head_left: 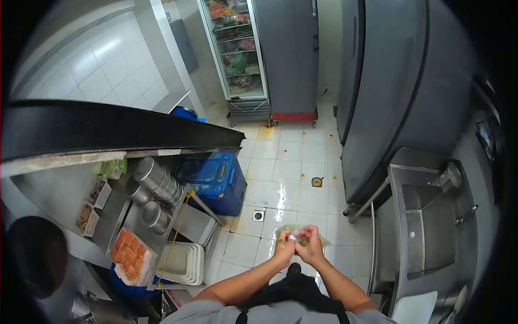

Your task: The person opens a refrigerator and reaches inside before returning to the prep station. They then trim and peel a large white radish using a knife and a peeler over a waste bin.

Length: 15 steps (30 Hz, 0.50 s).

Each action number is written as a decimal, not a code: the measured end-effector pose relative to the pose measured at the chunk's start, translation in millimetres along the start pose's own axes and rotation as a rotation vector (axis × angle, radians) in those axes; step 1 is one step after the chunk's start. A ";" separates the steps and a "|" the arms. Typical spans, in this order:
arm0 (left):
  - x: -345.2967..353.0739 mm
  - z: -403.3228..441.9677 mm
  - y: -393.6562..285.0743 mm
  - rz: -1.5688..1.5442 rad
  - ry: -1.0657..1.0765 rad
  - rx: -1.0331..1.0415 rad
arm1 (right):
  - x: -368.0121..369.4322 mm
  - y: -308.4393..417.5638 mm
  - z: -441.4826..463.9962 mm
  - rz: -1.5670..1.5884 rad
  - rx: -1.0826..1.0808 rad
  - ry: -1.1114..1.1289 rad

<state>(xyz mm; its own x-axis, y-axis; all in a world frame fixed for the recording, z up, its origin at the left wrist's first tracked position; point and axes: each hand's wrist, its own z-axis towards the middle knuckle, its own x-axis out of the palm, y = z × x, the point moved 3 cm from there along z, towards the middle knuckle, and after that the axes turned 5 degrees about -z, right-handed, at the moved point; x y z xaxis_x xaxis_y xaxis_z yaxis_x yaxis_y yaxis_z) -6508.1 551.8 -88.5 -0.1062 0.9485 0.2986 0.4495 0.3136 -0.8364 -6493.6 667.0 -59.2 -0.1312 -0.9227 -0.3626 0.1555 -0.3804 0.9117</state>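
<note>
Currently | lower centre of frame, left hand [284,250]: grip pinching plastic of greenish bag [284,230] | greenish bag: lower centre, partly behind both hands | right hand [309,249], adjacent: grip pinching likewise | apply even tension; avoid tearing film.

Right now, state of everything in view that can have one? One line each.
Plastic bag, held; tied or not, unclear
Left hand, closed on the bag
Right hand, closed on the bag
Glass-door fridge, shut
Blue cooler, lid shut
Metal pots, some nested
White trays, nested
Floor, looks wet
Tap, on or off unclear
</note>
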 end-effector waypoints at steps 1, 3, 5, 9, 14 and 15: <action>0.8 20.3 -10.7 0.005 -0.016 0.001 | 4.8 -1.1 25.9 0.037 -0.004 0.001; 3.8 63.7 -44.5 -0.100 -0.066 0.131 | 18.1 -5.3 83.5 0.102 -0.033 0.040; 0.3 111.6 -68.9 -0.089 -0.110 0.224 | 27.6 5.9 139.3 0.231 0.021 0.097; -1.5 184.3 -138.7 -0.046 -0.156 0.454 | 42.0 16.8 251.2 0.103 -0.419 -0.015; 19.1 277.0 -232.4 -0.108 -0.024 0.565 | 58.3 6.0 393.9 0.142 -0.486 -0.014; 20.9 305.9 -248.6 -0.125 -0.024 0.581 | 57.9 8.2 426.0 0.132 -0.506 -0.005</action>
<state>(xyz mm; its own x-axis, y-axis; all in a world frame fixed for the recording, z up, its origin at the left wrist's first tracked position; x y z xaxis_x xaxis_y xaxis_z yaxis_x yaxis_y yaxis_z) -6893.4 507.5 -15.0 -0.1498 0.9013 0.4064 -0.1260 0.3903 -0.9120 -6917.0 637.4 9.6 -0.0829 -0.9650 -0.2487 0.6243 -0.2448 0.7418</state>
